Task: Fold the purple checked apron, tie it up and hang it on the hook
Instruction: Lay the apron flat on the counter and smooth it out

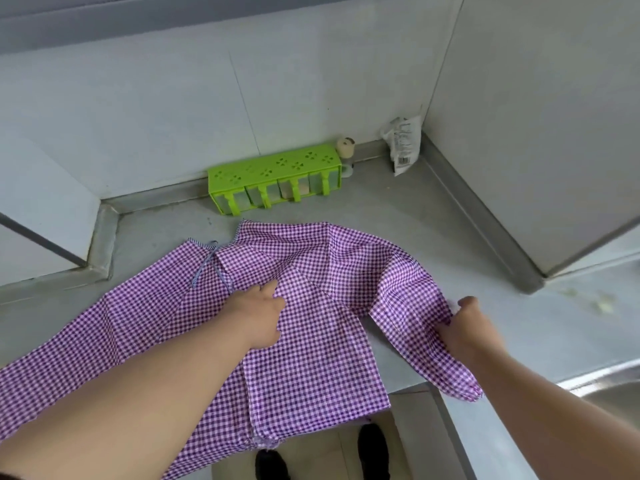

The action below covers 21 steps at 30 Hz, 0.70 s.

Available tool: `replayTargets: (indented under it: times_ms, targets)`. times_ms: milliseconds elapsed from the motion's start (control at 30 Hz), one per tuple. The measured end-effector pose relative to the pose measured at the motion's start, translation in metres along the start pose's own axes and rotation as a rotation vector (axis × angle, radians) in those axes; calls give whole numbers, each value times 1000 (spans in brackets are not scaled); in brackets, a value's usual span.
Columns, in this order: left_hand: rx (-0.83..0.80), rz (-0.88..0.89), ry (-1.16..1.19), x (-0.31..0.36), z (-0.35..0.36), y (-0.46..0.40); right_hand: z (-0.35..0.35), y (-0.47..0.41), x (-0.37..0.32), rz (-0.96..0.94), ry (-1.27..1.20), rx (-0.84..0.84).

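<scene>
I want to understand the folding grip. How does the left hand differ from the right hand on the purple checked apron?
The left hand lies on the middle of the purple checked apron; the right hand pinches its right edge, lifted. Left fingers press downward; right fingers are closed around cloth. Both touch the apron.

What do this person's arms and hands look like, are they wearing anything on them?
Both arms are bare as far as the picture shows: no sleeves or gloves. The left hand and right hand show no visible rings, watch or bracelet.

Apron (311, 323) left end cut off; packet (403, 143) print illegible.
</scene>
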<state>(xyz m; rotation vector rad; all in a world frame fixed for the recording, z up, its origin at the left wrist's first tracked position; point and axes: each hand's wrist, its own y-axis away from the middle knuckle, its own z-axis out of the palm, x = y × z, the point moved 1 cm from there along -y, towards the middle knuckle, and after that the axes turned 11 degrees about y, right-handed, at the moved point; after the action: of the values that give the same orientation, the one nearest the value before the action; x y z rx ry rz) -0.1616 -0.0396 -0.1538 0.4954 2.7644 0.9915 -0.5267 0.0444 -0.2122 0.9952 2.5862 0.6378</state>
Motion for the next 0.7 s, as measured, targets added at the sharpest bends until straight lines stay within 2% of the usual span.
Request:
replayTargets:
  times_ms: [167, 333, 467, 567, 700]
  targets:
    - [25, 11, 28, 11, -16, -7, -25, -8, -2, -60, 108, 74]
    - [111, 49, 66, 22, -51, -15, -92, -10, -30, -179, -1, 309]
    - [221, 86, 160, 35, -78, -25, -136, 2, -61, -448, -18, 552]
    - [312, 126, 306, 48, -101, -31, -153, 23, -81, -703, 86, 733]
    - [412, 177, 443, 67, -126, -38, -161, 56, -97, -954, 253, 852]
